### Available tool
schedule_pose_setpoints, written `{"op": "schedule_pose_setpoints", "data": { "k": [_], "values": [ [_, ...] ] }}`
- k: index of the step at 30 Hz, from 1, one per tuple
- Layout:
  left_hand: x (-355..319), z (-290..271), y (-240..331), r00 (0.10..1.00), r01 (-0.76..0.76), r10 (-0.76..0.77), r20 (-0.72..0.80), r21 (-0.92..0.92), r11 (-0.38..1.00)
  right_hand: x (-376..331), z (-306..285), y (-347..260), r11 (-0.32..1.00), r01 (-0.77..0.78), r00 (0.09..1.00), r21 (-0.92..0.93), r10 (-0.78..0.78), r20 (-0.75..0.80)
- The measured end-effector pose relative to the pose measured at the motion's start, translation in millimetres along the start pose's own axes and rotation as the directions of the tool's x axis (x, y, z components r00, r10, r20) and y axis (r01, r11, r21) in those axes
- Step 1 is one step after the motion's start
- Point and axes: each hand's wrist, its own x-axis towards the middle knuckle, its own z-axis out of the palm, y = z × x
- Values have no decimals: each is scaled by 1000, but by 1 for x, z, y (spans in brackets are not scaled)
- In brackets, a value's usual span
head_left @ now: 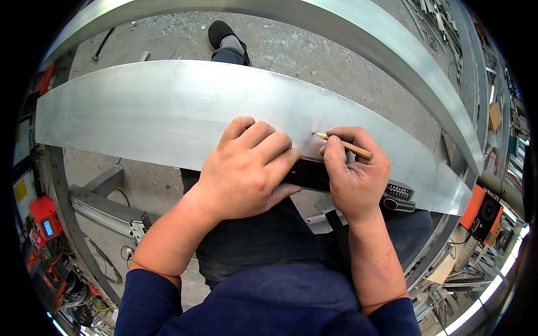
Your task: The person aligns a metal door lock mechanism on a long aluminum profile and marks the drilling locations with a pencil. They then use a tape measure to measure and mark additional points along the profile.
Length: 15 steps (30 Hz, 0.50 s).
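Note:
A long, pale metal panel (140, 106) lies crosswise in front of me. My left hand (246, 168) lies over its near edge, with curled fingers on top and the thumb below. Between that thumb and the fingers sits the left end of a black flat piece (314, 175); its full shape is hidden. My right hand (358, 168) pinches a wooden pencil (357, 150), its tip touching the panel just beyond the black piece. Right of this hand, a dark holder with a row of bits (399, 191) shows at the panel's near edge, beside a black rounded handle (395, 204).
A broad metal bar (386, 42) arches across the far side. Steel frame members (106, 207) stand at the left, near a red device with a small screen (46, 218). An orange-and-black machine (482, 214) is at the right. My shoe (222, 35) shows beyond the panel.

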Motion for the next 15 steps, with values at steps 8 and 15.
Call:
{"op": "schedule_pose_setpoints", "data": {
  "k": [8,15],
  "values": [
    [0,2,1,1000,6,-6,-1,11,1000,-1,-1,-1,1000,-4,1000,-24,4,4],
    [-1,3,0,1000,7,-8,14,41,999,-1,-1,-1,1000,9,1000,-26,-8,16]
  ]
}}
